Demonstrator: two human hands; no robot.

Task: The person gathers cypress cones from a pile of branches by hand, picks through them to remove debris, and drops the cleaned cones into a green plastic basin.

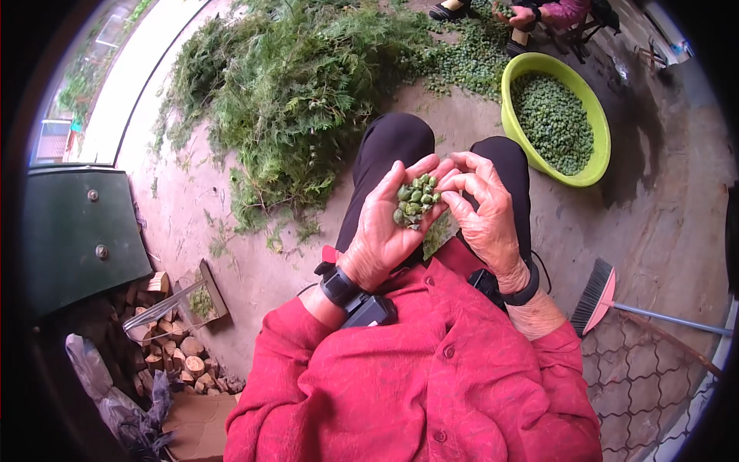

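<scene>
My left hand (pixel 384 222) lies palm up above my lap, cupped around a small heap of green conifer cones (pixel 414 199). At the right edge of that heap is my right hand (pixel 482 216), its thumb and forefinger pinched together at a cone; whether they grip it I cannot tell. Cut conifer branches (pixel 300 110) with flat green sprays lie piled on the floor beyond my knees, to the left. A lime-green plastic tub (pixel 602 138) filled with green cones (pixel 551 124) stands to the right of my knees. More loose cones (pixel 467 60) cover the floor behind it.
Another person's hands (pixel 521 17) hold cones at the top right. A broom (pixel 597 297) and a wire lattice (pixel 629 375) lie at the lower right. Split firewood (pixel 193 365), a framed pane (pixel 215 289), cardboard (pixel 199 421) and a dark green panel (pixel 81 231) are at the left.
</scene>
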